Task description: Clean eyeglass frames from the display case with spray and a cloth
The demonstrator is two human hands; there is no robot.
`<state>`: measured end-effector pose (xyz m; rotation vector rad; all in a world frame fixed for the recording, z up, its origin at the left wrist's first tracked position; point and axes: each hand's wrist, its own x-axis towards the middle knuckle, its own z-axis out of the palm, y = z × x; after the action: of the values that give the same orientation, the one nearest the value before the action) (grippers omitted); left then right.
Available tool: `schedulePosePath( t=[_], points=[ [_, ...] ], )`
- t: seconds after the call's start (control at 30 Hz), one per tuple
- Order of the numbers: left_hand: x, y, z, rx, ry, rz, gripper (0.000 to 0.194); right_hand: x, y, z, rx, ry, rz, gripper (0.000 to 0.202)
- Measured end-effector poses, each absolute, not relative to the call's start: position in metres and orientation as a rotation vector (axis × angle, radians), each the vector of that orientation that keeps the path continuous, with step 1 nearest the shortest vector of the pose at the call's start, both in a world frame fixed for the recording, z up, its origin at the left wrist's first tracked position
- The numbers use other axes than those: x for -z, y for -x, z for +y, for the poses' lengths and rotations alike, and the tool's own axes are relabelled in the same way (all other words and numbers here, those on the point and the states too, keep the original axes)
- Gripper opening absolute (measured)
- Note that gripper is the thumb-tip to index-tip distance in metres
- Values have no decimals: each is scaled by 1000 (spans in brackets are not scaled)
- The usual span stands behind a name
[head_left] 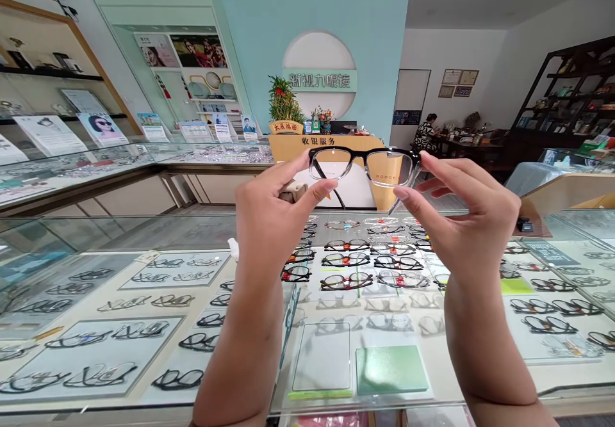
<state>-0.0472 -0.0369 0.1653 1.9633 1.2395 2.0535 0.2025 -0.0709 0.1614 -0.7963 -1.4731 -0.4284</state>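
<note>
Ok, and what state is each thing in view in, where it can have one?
Held glasses: raised, temples unfolded.
Left hand: pinching one end of the frame.
Right hand: pinching the other end.
Displayed glasses: laid out in rows; many look folded.
Green pad: lying flat.
Sunglasses card: propped up.
Plant: upright.
Distant person: apparently seated.

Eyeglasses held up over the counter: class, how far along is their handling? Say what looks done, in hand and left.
Done: the eyeglasses are above the glass counter, temples apparently unfolded. In hand: the left hand and right hand grip opposite ends. Left: they are not set down; whether other steps remain, I cannot tell.
</note>
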Motion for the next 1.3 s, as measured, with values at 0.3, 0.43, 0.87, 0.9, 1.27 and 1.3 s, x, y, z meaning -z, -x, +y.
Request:
schedulePosePath(
  t=[0.3,0.43,0.87,0.9,1.27,1.3],
  points=[
    [-165,48,-34,-2000,-1937,1253,56,-162,-202,-73,397,789,-1467,37],
    [-166,47,-29,-1971,-1934,1224,55,-160,-200,-75,369,804,-1451,39],
    [-161,41,-14,-1954,-1878,1128,59,-165,-194,-78,350,814,-1439,38],
    [-162,41,-15,-1968,-1870,1116,59,-165,-194,-78,333,818,-1439,38],
    [-160,33,-17,-2195,-1892,1134,56,-161,-193,-61,122,947,-1447,37],
    [-160,33,-17,-2207,-1906,1145,56,-161,-193,-61,95,957,-1448,37]
  ],
)
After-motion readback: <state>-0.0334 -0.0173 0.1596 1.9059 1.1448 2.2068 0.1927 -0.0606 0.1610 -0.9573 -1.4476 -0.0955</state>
